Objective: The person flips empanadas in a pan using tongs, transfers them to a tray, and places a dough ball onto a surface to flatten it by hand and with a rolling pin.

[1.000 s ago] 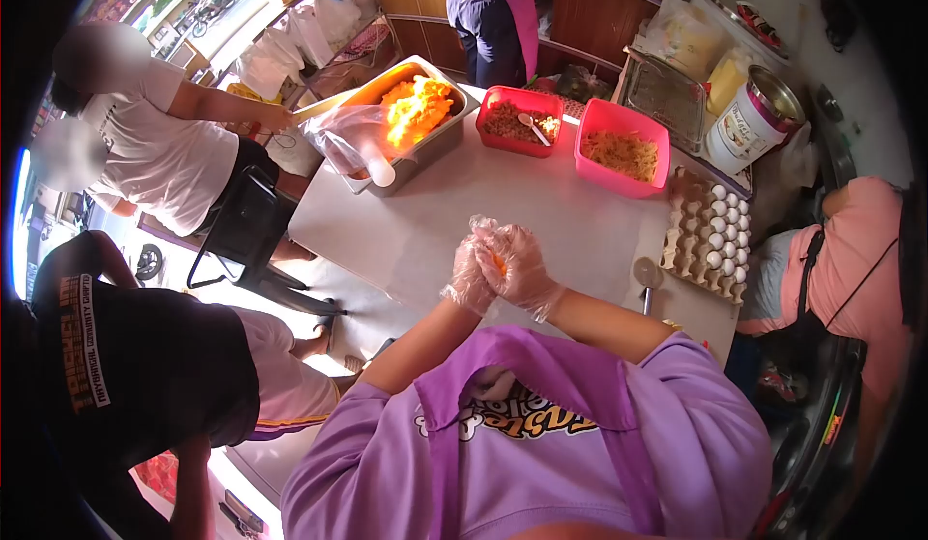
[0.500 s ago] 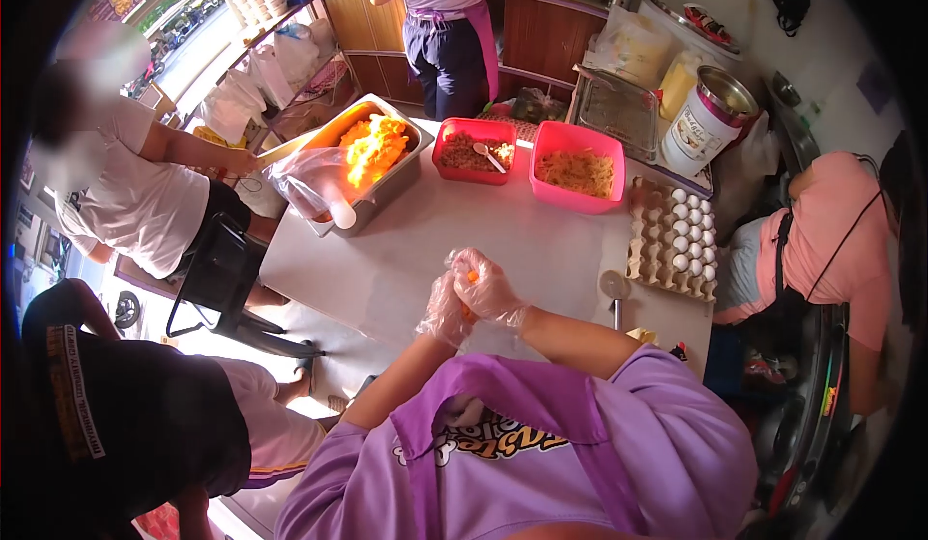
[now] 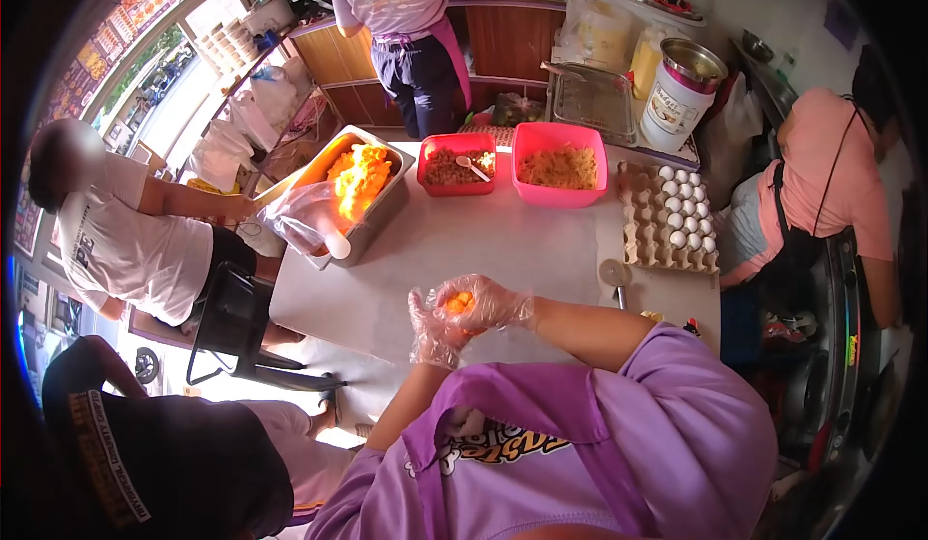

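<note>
Both my hands wear clear plastic gloves and meet over the near edge of the white table (image 3: 503,250). My left hand (image 3: 430,332) is cupped under a small lump of orange dough (image 3: 458,301). My right hand (image 3: 483,303) closes over that lump from above. A metal tray (image 3: 391,197) of bright orange dough (image 3: 358,177) sits at the table's far left, with a clear plastic bag (image 3: 304,221) draped over its near end.
A red tub of brown filling (image 3: 454,165) with a spoon and a pink tub of shredded filling (image 3: 561,165) stand at the back. An egg tray (image 3: 667,216) lies on the right, a round cutter (image 3: 616,274) beside it. People stand or sit on all sides; a black chair (image 3: 232,318) is at left.
The camera view has shifted, so the table appears lower and closer. My hands stay together on the orange lump, which now shows more between the gloves.
</note>
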The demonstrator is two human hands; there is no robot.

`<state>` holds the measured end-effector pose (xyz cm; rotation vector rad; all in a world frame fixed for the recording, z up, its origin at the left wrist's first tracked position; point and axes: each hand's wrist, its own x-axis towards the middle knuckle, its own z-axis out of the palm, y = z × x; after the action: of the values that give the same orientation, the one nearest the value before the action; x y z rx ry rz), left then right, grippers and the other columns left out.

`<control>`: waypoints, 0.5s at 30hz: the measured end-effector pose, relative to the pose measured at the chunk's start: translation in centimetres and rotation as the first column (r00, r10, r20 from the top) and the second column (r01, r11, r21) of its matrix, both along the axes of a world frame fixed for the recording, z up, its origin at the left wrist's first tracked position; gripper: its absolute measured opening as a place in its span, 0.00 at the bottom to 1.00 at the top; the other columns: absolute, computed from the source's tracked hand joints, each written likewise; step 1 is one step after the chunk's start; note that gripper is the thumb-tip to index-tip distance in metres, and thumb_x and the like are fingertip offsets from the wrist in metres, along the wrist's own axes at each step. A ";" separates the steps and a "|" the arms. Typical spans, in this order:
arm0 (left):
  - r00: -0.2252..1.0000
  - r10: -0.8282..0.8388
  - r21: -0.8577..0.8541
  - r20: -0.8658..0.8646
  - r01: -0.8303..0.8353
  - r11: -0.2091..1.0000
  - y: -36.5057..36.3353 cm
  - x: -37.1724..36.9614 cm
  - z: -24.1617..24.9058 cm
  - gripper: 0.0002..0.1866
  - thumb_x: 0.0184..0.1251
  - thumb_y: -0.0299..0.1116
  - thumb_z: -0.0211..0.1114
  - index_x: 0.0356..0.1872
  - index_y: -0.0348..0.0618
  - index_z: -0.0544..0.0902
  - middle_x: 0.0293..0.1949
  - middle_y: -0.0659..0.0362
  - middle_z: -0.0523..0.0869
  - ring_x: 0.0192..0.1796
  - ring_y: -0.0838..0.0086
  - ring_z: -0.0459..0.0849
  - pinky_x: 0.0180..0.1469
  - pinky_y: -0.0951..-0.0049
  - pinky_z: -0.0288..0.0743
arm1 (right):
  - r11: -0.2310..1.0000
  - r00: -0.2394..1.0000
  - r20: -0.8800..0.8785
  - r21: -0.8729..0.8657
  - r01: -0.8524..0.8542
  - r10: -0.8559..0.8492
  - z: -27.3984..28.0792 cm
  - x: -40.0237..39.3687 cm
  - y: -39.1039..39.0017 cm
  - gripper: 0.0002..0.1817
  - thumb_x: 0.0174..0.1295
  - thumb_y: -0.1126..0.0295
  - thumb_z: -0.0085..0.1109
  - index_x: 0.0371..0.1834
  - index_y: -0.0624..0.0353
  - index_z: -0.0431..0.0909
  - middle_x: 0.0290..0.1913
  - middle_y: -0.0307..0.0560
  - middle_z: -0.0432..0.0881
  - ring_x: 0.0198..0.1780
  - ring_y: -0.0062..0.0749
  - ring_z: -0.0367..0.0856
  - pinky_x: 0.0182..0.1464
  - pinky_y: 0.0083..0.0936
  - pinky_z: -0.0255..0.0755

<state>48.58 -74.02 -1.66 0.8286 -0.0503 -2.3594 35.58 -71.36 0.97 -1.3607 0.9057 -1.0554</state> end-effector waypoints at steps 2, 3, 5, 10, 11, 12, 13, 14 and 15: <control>0.997 -0.008 -0.072 -0.070 0.003 0.997 0.5 -0.2 -0.6 0.46 0.63 0.70 0.37 0.68 0.39 0.59 0.66 0.43 0.64 0.67 0.46 0.64 0.69 0.43 0.55 | 0.997 0.996 -0.066 0.033 0.065 -0.063 0.4 -0.4 0.3 0.11 0.50 0.69 0.68 0.34 0.61 0.79 0.33 0.40 0.81 0.37 0.22 0.77 0.41 0.22 0.73; 0.997 0.031 -0.069 -0.072 -0.036 0.997 0.6 -0.2 -1.7 0.46 0.63 0.70 0.37 0.68 0.39 0.59 0.66 0.43 0.64 0.67 0.46 0.64 0.69 0.43 0.55 | 0.999 0.997 -0.067 0.036 0.026 -0.023 0.0 -0.3 0.3 0.11 0.50 0.69 0.68 0.34 0.61 0.79 0.33 0.40 0.81 0.37 0.22 0.77 0.41 0.22 0.73; 0.810 -0.006 0.102 -0.587 0.081 0.992 0.4 0.2 -3.2 0.42 0.66 0.67 0.37 0.68 0.40 0.60 0.66 0.44 0.64 0.68 0.48 0.64 0.69 0.45 0.55 | 0.977 0.974 -0.075 0.009 0.214 -0.213 -0.8 -0.1 -0.1 0.06 0.50 0.72 0.64 0.29 0.59 0.77 0.28 0.39 0.79 0.32 0.20 0.74 0.37 0.21 0.71; 0.915 -0.377 -0.225 -0.141 0.342 0.912 2.5 -1.3 -2.0 0.35 0.69 0.62 0.43 0.66 0.44 0.63 0.65 0.49 0.67 0.66 0.52 0.67 0.69 0.47 0.57 | 0.956 0.953 -0.085 0.012 0.292 -0.290 -0.4 -0.5 -0.8 0.06 0.50 0.74 0.63 0.25 0.59 0.74 0.28 0.38 0.78 0.32 0.20 0.74 0.35 0.22 0.72; 0.920 -0.366 -0.223 -0.139 0.331 0.917 2.4 -1.3 -1.9 0.35 0.69 0.62 0.43 0.66 0.44 0.63 0.65 0.49 0.67 0.66 0.52 0.67 0.69 0.47 0.57 | 0.960 0.957 -0.083 0.014 0.281 -0.279 -0.5 -0.5 -0.9 0.06 0.50 0.74 0.63 0.25 0.59 0.74 0.28 0.38 0.78 0.32 0.20 0.74 0.35 0.22 0.72; 0.868 -0.421 -0.209 -0.263 0.375 0.903 2.3 -1.3 -1.9 0.33 0.69 0.60 0.45 0.64 0.44 0.65 0.63 0.50 0.69 0.65 0.53 0.69 0.68 0.47 0.61 | 0.956 0.949 -0.117 -0.022 0.292 -0.293 -0.6 -0.5 -1.0 0.06 0.50 0.75 0.63 0.25 0.59 0.74 0.27 0.39 0.78 0.32 0.20 0.75 0.35 0.22 0.72; 0.797 -0.467 -0.199 -0.383 0.423 0.884 2.3 -1.2 -1.6 0.31 0.70 0.58 0.47 0.62 0.44 0.67 0.61 0.50 0.72 0.63 0.53 0.72 0.66 0.48 0.65 | 0.950 0.938 -0.149 -0.057 0.307 -0.312 -0.7 -0.4 -0.9 0.06 0.50 0.76 0.63 0.25 0.59 0.73 0.27 0.39 0.78 0.32 0.21 0.75 0.35 0.22 0.72; 0.797 -0.467 -0.196 -0.383 0.423 0.884 2.4 -1.0 -1.4 0.31 0.70 0.58 0.47 0.62 0.44 0.67 0.61 0.50 0.72 0.63 0.53 0.72 0.66 0.48 0.65 | 0.950 0.938 -0.149 -0.054 0.307 -0.312 -0.7 -0.3 -0.8 0.06 0.50 0.76 0.63 0.25 0.59 0.73 0.27 0.39 0.78 0.32 0.21 0.75 0.35 0.22 0.72; 0.886 -0.443 -0.422 -0.141 0.351 0.836 2.6 -0.7 -1.1 0.28 0.70 0.56 0.48 0.60 0.44 0.69 0.60 0.51 0.73 0.62 0.55 0.73 0.63 0.49 0.69 | 0.955 0.955 -0.087 -0.115 0.272 -0.283 -0.8 -0.2 -0.6 0.06 0.50 0.76 0.63 0.25 0.60 0.73 0.27 0.40 0.79 0.31 0.22 0.75 0.35 0.23 0.72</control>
<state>47.87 -71.38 -2.81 0.3639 -0.6303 -2.6903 35.33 -71.96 0.15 -1.4094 1.1584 -1.2684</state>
